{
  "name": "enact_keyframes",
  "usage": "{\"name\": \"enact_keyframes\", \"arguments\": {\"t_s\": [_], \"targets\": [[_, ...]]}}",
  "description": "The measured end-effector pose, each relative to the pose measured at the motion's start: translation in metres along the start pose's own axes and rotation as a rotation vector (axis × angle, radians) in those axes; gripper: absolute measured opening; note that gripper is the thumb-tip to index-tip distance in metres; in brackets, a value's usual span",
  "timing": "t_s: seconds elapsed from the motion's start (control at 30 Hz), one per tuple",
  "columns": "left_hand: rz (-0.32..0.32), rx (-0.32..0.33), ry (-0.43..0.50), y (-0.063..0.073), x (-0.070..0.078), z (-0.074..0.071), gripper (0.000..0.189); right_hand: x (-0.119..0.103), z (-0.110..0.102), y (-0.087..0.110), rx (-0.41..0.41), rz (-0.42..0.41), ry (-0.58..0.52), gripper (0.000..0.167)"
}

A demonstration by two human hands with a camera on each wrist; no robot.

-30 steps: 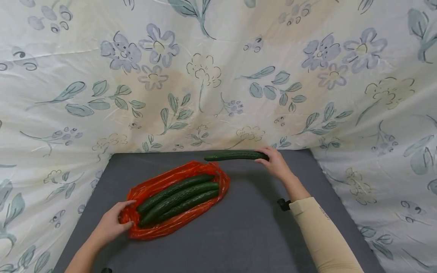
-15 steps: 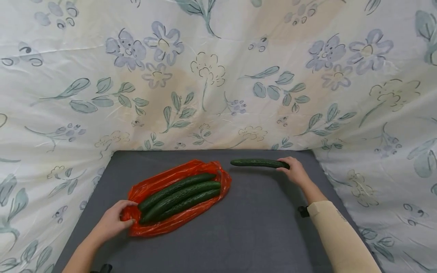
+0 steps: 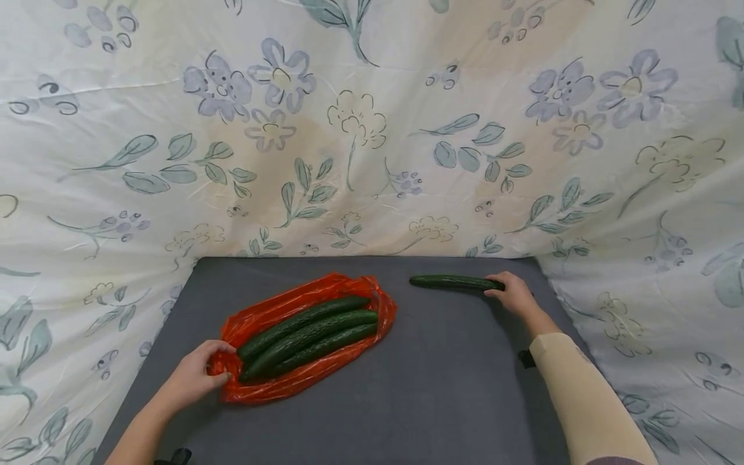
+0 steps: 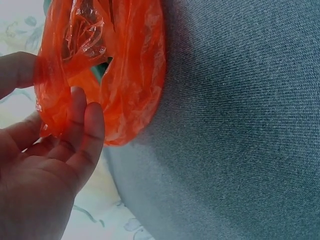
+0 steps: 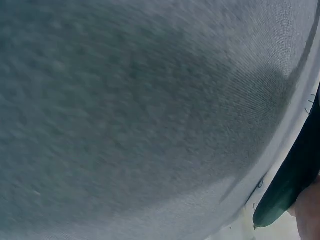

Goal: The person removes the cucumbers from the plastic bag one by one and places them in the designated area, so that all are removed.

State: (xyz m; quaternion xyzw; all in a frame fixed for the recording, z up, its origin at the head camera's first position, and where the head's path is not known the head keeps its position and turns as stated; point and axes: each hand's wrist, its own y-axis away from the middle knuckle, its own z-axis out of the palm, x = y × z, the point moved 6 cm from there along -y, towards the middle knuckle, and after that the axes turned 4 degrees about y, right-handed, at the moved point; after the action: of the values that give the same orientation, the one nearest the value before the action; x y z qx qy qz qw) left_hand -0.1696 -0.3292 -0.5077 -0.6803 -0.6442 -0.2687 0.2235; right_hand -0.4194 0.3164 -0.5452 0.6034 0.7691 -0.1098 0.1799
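Note:
My left hand [image 3: 194,374] pinches the gathered left end of a red plastic bag [image 3: 285,302]. Three dark green cucumbers [image 3: 314,334] lie side by side in the bag's opening. In the left wrist view, thumb and fingers [image 4: 92,125] close round the crinkled bag [image 4: 137,70], and a bit of green shows through a gap. My right hand [image 3: 516,296] grips another cucumber [image 3: 450,282] by its right end, at the back right of the table. This cucumber [image 5: 287,180] points left in the head view, low over the cloth. Only part of the right hand [image 5: 307,210] shows in the right wrist view.
Grey cloth covers the table [image 3: 407,400]. A pale floral curtain [image 3: 372,129] hangs along the back edge and both sides. A dark wrist mount [image 3: 526,359] sits below the right forearm.
My right hand has carried its cucumber rightward and lower, away from the bag toward the table's back right. My left hand keeps its hold on the bag, which stays in place.

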Motion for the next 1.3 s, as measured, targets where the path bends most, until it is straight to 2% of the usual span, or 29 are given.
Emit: {"name": "enact_keyframes", "arguments": {"t_s": [0.17,0.3,0.57,0.87,1.07,1.2,1.3], "targets": [[-0.002,0.008,0.007,0.001,0.0,-0.002,0.04,-0.002,-0.003,-0.012,-0.013,-0.013,0.098,0.052],[-0.014,-0.008,0.015,0.003,-0.002,-0.003,0.043,-0.003,0.002,-0.019,-0.031,0.016,0.158,0.051],[-0.028,-0.003,0.027,0.004,-0.003,-0.002,0.043,-0.007,0.007,-0.022,-0.028,0.061,0.132,0.05],[-0.021,0.006,0.028,0.003,-0.002,-0.003,0.043,-0.01,0.002,-0.024,0.027,0.044,0.193,0.048],[-0.01,-0.01,0.045,0.003,-0.001,0.003,0.042,-0.006,0.008,-0.023,0.008,0.079,0.2,0.05],[-0.005,-0.001,0.034,0.004,-0.001,0.005,0.04,-0.006,0.01,-0.024,-0.006,0.099,0.191,0.058],[0.002,0.007,0.024,0.004,0.001,0.002,0.039,-0.014,0.008,-0.026,0.012,0.082,0.199,0.068]]}}
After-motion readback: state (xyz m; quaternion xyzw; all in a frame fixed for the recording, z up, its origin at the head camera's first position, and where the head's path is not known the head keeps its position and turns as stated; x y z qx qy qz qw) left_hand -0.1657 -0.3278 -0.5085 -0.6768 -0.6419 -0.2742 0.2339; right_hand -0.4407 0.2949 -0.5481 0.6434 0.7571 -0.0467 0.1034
